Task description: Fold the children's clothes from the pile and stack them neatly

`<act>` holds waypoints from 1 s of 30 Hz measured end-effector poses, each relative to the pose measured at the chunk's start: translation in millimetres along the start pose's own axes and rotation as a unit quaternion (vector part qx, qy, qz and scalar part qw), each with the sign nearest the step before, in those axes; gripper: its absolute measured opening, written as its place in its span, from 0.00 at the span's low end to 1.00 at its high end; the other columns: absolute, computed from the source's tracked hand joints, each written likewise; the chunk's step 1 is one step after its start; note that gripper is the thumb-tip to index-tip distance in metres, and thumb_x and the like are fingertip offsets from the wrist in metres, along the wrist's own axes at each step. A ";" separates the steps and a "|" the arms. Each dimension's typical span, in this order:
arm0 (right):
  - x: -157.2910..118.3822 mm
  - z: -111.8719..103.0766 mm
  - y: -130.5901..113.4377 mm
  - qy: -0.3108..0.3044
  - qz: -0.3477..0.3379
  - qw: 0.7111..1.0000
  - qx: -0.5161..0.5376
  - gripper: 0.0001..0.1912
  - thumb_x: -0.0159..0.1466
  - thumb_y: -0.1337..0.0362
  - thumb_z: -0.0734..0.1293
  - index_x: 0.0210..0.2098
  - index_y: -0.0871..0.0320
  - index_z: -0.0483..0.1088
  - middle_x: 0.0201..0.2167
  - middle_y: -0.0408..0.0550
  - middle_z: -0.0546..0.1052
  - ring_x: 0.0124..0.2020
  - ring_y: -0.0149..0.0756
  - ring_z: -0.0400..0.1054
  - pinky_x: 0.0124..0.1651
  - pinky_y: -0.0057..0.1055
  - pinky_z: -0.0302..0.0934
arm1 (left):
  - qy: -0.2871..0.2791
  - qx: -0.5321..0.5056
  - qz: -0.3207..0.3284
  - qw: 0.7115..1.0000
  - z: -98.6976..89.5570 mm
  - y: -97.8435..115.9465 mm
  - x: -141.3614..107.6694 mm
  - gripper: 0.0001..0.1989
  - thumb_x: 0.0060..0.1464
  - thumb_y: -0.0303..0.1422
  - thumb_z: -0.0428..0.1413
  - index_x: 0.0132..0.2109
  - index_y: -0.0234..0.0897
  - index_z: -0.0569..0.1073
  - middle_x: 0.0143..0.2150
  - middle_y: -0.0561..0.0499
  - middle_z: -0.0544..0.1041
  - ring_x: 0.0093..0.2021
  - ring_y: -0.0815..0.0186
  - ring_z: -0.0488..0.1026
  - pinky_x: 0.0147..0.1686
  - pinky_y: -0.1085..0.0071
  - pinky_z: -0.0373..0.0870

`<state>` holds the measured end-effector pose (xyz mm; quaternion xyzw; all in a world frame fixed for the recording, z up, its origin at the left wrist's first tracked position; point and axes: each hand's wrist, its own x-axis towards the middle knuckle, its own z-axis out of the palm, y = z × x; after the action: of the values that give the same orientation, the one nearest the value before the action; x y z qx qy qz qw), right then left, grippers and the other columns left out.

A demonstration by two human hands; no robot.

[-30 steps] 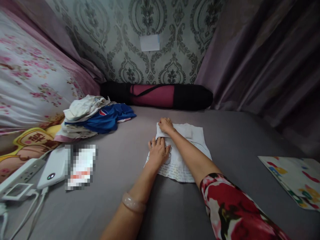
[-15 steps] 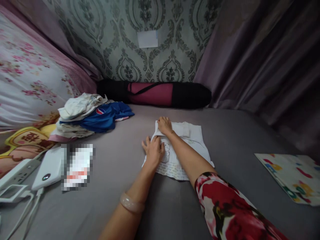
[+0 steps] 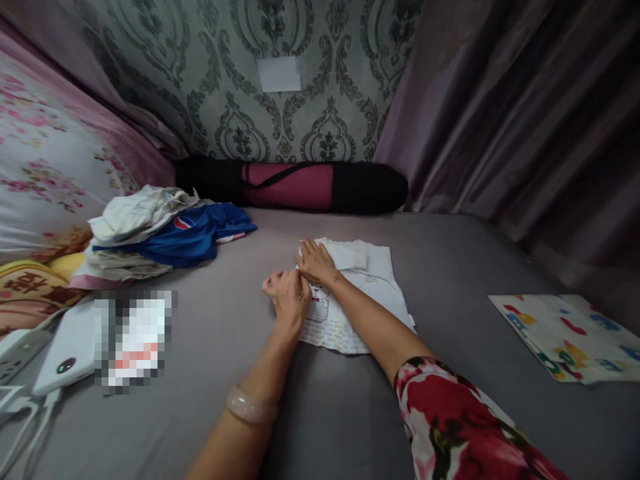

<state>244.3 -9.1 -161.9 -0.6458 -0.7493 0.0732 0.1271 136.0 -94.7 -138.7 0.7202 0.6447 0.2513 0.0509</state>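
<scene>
A white shirt (image 3: 383,297) with a cartoon figure and lines of print lies on the grey sheet, a sleeve (image 3: 354,256) folded across its upper part. My right hand (image 3: 316,261) presses flat on the shirt's upper left corner, fingers stretched out. Just below it, my left hand (image 3: 289,293) is closed at the shirt's left edge, its fingers curled over the cloth. The fingertips of that hand are partly hidden, and a pale bangle (image 3: 250,405) circles its forearm.
Left stands a pile of clothes with a blue garment (image 3: 185,233). Nearer are a white power bank (image 3: 73,347) with cables, a power strip (image 3: 17,350) and a blurred-out item (image 3: 140,340). Folded colourful cloth (image 3: 575,337) lies right. A black and maroon bag (image 3: 287,187) lies along the wall.
My right hand has flattened from a curled grip, its fingers now extended over the corner. My left hand has closed at the shirt's left edge. The view has shifted slightly right.
</scene>
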 end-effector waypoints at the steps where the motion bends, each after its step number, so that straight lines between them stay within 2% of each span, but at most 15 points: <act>1: -0.1 0.6 -0.1 0.000 0.001 1.000 0.000 0.31 0.72 0.56 0.50 0.69 0.67 0.50 0.70 0.58 0.50 0.71 0.44 0.41 0.70 0.45 0.33 | 0.005 0.006 0.006 1.000 0.6 -0.4 -0.2 0.11 0.59 0.31 0.47 0.41 0.39 0.75 0.44 0.46 0.79 0.54 0.53 0.67 0.58 0.52 0.51; 6: -0.4 -7.2 1.4 -0.024 -0.010 1.000 0.006 0.31 0.73 0.56 0.48 0.69 0.67 0.49 0.71 0.57 0.49 0.71 0.44 0.39 0.70 0.44 0.32 | -0.002 0.000 0.058 0.998 1.7 1.9 0.0 0.13 0.59 0.28 0.46 0.45 0.39 0.73 0.46 0.44 0.78 0.53 0.56 0.69 0.58 0.54 0.52; 9: -2.3 -17.9 6.4 -0.058 -0.025 0.997 0.035 0.31 0.73 0.57 0.48 0.69 0.69 0.47 0.71 0.57 0.47 0.72 0.42 0.38 0.70 0.41 0.34 | -0.033 -0.019 0.094 0.995 1.6 3.0 0.6 0.21 0.57 0.24 0.44 0.55 0.39 0.69 0.53 0.44 0.75 0.56 0.59 0.69 0.60 0.55 0.53; 12: -12.4 -30.7 14.3 -0.041 -0.024 0.998 0.031 0.30 0.72 0.60 0.49 0.70 0.69 0.46 0.71 0.57 0.47 0.72 0.41 0.38 0.70 0.40 0.34 | -0.045 -0.020 0.125 0.991 5.1 2.2 0.3 0.26 0.58 0.22 0.42 0.63 0.39 0.63 0.62 0.42 0.69 0.62 0.60 0.64 0.63 0.53 0.52; 16: -35.9 -42.3 25.9 0.004 0.000 1.000 -0.013 0.30 0.71 0.61 0.49 0.69 0.69 0.48 0.71 0.57 0.48 0.71 0.44 0.39 0.70 0.43 0.32 | -0.069 0.008 0.164 0.984 15.3 0.5 -2.5 0.24 0.65 0.29 0.39 0.65 0.37 0.61 0.68 0.41 0.62 0.68 0.58 0.56 0.65 0.47 0.49; 20: -52.1 -37.9 34.1 -0.010 0.018 0.999 -0.038 0.31 0.72 0.57 0.48 0.69 0.67 0.49 0.71 0.55 0.49 0.71 0.44 0.39 0.70 0.45 0.31 | -0.121 0.054 0.160 0.978 21.0 0.2 -5.3 0.26 0.67 0.38 0.39 0.67 0.32 0.58 0.70 0.38 0.57 0.71 0.53 0.50 0.66 0.44 0.46; 25: -54.1 -29.3 35.6 -0.018 0.038 0.998 -0.041 0.31 0.72 0.57 0.48 0.69 0.66 0.49 0.71 0.52 0.48 0.72 0.40 0.37 0.70 0.43 0.31 | -0.159 0.081 0.153 0.972 20.7 -1.3 -4.6 0.29 0.67 0.42 0.38 0.68 0.30 0.56 0.71 0.37 0.54 0.71 0.52 0.48 0.67 0.44 0.45; 30: -52.9 -40.7 41.6 -0.044 0.034 0.998 -0.011 0.31 0.72 0.56 0.46 0.69 0.66 0.49 0.71 0.52 0.49 0.72 0.39 0.39 0.70 0.42 0.32 | -0.151 0.066 0.152 0.975 21.5 -2.6 -4.1 0.28 0.67 0.42 0.39 0.67 0.32 0.58 0.70 0.37 0.55 0.71 0.52 0.49 0.66 0.42 0.45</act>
<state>302.4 -57.1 -139.4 -0.6686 -0.7323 0.0974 0.0847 142.7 -92.8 -159.6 0.8411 0.5277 0.1015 0.0615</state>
